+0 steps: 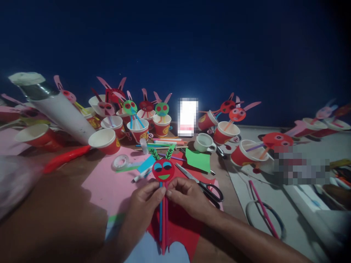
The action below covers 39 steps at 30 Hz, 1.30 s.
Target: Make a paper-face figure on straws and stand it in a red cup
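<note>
Upright in front of me is a red paper face (163, 177) with blue-and-black eyes, a green mouth and two green leaf-patterned ears. Below it hang blue and pink drinking straws (163, 226). My left hand (146, 199) pinches them just under the face, thumb and fingers closed. From the other side my right hand (189, 195) is closed on the same straws, its fingertips close to the left thumb. Beneath the hands lie red paper (189, 226) and pink paper (95, 182). Scissors (211, 191) with black handles rest just beyond my right hand.
Red paper cups (104, 141) holding similar paper faces line the back. A roll of tape (120, 162), a marker (141, 175), green paper (197, 160) and a white mug (204, 143) lie nearer. A lit, blurred screen (188, 117) stands behind. A large white cylinder (63, 109) leans at left.
</note>
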Tool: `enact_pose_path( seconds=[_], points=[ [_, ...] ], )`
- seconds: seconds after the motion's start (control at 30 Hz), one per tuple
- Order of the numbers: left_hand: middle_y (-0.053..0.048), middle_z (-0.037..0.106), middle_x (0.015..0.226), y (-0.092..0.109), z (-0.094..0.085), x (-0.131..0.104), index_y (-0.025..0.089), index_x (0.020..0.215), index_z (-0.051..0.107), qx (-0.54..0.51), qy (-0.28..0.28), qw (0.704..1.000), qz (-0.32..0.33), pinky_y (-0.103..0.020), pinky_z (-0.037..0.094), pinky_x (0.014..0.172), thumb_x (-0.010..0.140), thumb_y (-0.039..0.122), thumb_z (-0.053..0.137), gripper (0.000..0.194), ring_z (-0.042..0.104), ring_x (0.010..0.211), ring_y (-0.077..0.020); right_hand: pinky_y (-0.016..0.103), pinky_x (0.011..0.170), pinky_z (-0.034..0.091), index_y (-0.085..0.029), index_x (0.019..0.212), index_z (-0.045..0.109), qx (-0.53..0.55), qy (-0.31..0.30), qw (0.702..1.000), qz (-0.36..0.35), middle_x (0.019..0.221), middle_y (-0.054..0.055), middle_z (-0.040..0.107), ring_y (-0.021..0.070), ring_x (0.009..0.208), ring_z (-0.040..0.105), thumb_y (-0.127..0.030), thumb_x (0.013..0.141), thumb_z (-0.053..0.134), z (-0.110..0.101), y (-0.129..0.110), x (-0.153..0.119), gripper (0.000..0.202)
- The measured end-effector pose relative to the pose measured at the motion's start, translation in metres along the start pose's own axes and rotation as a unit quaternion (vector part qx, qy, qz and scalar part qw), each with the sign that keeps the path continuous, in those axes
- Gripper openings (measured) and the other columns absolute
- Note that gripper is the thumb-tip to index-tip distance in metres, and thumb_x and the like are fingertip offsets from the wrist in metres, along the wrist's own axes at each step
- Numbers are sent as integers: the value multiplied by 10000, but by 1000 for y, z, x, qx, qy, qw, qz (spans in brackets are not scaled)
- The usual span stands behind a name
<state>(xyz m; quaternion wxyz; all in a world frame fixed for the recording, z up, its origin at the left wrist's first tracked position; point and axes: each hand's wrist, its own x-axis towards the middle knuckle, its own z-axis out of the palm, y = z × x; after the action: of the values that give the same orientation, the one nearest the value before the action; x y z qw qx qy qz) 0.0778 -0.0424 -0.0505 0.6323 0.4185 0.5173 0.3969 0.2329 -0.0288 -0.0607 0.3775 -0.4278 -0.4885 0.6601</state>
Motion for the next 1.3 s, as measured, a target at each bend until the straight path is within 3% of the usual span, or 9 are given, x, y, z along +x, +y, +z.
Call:
enact_pose_path(
  seconds=[0.17, 0.43, 0.83, 1.13, 1.3],
  points=[
    [42, 513, 616, -4, -2, -1, 166, 701, 623, -17, 3, 1000, -3, -185, 407, 586, 812, 380, 607, 241, 454, 603, -96, 189, 522, 350, -146, 712, 544, 14, -3, 1000, 16, 614, -41, 505, 64, 539, 423, -408, 752, 666, 0, 1, 0, 292],
    [-4, 661, 748, -5, -4, 2, 172, 864, 682, -52, -6, 999, -3, -256, 480, 718, 772, 304, 666, 162, 589, 744, -161, 202, 539, 362, -149, 707, 537, 23, -8, 999, 26, 636, -32, 520, 68, 553, 433, -453, 736, 677, 3, 4, -1, 337],
    [41, 618, 593, -10, -4, 5, 157, 652, 622, -32, 26, 999, -13, -176, 443, 575, 743, 295, 695, 180, 559, 605, -103, 212, 536, 366, -145, 711, 528, 28, -10, 999, 29, 639, -27, 534, 72, 547, 446, -457, 732, 687, 5, 8, -2, 351],
    [9, 652, 625, -13, -3, 4, 150, 687, 640, -16, 42, 999, -27, -228, 462, 609, 736, 306, 689, 171, 579, 633, -140, 211, 529, 360, -145, 699, 521, 9, -7, 999, 37, 638, -24, 537, 74, 545, 447, -477, 725, 684, 4, 9, -2, 370],
    [5, 678, 668, -17, -5, 5, 164, 726, 648, -41, 15, 999, -32, -249, 467, 660, 757, 298, 675, 140, 608, 673, -154, 208, 525, 353, -146, 694, 515, 9, -8, 999, 41, 620, -35, 512, 69, 537, 434, -477, 720, 684, 4, 9, -2, 372]
  ],
)
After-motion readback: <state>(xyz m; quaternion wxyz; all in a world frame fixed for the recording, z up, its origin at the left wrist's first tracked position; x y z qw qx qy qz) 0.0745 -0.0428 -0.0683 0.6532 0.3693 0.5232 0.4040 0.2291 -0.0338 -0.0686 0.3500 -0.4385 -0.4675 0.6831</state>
